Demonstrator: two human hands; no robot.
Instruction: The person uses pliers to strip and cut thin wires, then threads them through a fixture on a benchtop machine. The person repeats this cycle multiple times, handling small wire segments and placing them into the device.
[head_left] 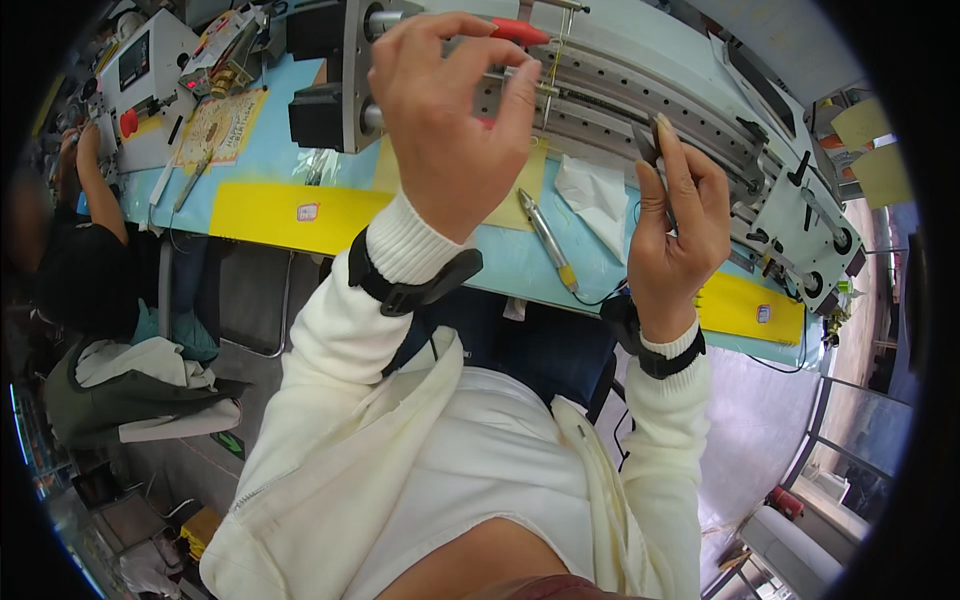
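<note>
My left hand (450, 125) is raised over the left part of a long metal rail frame (620, 90). Its thumb and forefinger curl together near a thin upright wire frame (556, 70); whatever is between the tips is too small to make out. Just beyond those fingers shows a red handle (520, 31), partly hidden by the hand. Over the frame's front edge, my right hand (685, 225) pinches dark, slim tweezers (645, 143), points up and away from me. A silver pen-like tool with a yellow end (548, 240) lies between my hands, beside a crumpled white tissue (595, 200).
Yellow strips (290, 215) line the front of the blue-covered table (480, 270). A dark motor block (318, 118) ends the frame at left, a white plate (800, 235) at right. Farther left, another person's arm (100, 185) works near a white machine (150, 80). A soldering iron-like tool (192, 182) lies there.
</note>
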